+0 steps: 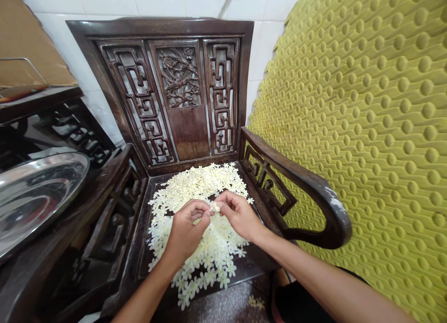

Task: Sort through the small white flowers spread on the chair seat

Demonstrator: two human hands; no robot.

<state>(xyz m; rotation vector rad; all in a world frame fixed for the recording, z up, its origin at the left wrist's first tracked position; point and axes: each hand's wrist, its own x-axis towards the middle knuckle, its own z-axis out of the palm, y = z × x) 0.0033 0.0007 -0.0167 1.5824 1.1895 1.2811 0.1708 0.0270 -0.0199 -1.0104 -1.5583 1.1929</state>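
Observation:
My left hand (188, 225) and my right hand (239, 213) meet above the seat of a dark wooden armchair. Pinched between the fingertips of both hands is a small white flower (216, 207); its lower part is hidden by the fingers. Beneath them, many pale white and yellow flowers (195, 183) cover much of the seat. Closer to me, more white flowers (209, 271) spread to the seat's front edge, and some reach past it. Whether these are joined by a thread cannot be made out.
The carved chair back (188, 132) stands against white tiles. A curved armrest (335, 211) lies right, beside a bumpy yellow foam mat (377, 141). At left, a shiny metal tray (75, 174) rests by the other armrest. Loose flowers (256, 302) lie on the floor.

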